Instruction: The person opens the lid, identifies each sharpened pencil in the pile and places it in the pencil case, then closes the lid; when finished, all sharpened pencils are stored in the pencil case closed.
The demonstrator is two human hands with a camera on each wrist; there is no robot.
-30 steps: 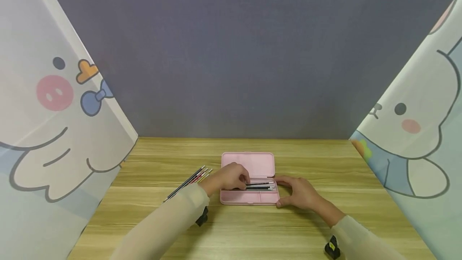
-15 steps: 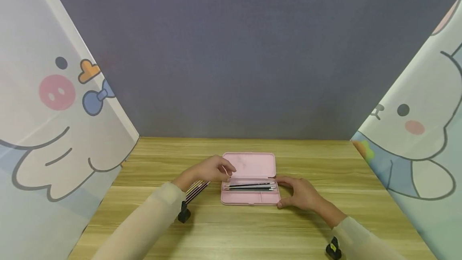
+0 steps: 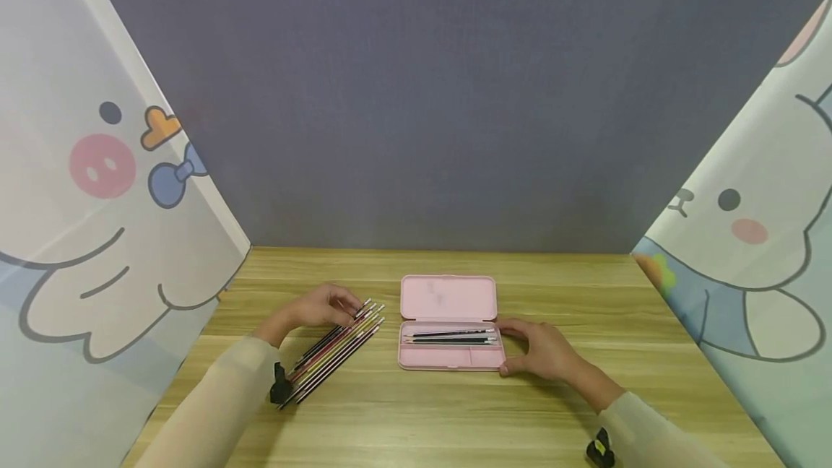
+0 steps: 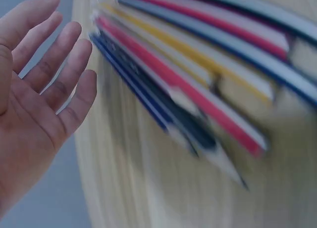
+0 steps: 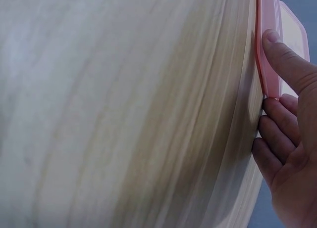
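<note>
A pink pencil case [image 3: 432, 357] lies with its lid [image 3: 448, 297] folded back; several pencils [image 3: 450, 340] rest in its long rear compartment. At its right end my right hand [image 3: 544, 352] grips the case, thumb at the front corner and fingers at the back. The right wrist view has the thumb pressed on the pink side of the case [image 5: 270, 74]. Over the far ends of a slanted group of loose pencils [image 3: 338, 352] is my left hand [image 3: 323, 305]. In the left wrist view, the left hand [image 4: 44, 84] has loosely bent fingers, holding nothing visible, beside the pencils [image 4: 163, 65].
The wood-grain table [image 3: 455, 425] runs back to a grey panel [image 3: 416, 107]. Cartoon-printed side panels [image 3: 84, 237] flank it at left and right. Two smaller front compartments of the case hold nothing visible. Black wrist devices [image 3: 281, 385] are strapped on both forearms.
My left hand has come out of the pencil case and moved left to the loose pencils. The pencils inside the case lie uncovered. My right hand stays at the case's right end.
</note>
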